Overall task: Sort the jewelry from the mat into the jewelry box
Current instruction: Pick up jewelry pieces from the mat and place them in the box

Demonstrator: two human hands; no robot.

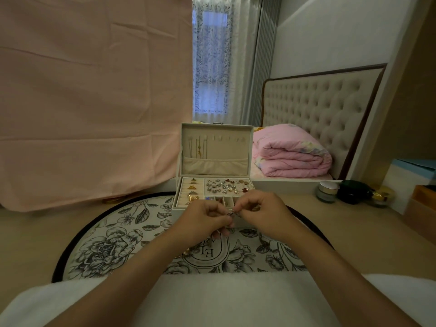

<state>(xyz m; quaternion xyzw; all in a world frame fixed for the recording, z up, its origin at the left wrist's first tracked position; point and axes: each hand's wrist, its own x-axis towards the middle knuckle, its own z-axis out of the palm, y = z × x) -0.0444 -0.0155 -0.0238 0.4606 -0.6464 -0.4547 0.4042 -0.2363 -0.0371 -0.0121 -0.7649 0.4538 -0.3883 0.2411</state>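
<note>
Left hand point(207, 218) and right hand point(262, 211) pinch a silvery piece point(231, 212) over the jewelry box's point(176, 210) front edge; loosening could drop it.

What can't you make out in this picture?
- Head view: silvery piece, too small and pinched between left hand and right hand; type unclear.
- Head view: jewelry box front compartments, behind the hands.
- Head view: gold piece on the mat, mostly under the left forearm.
</note>
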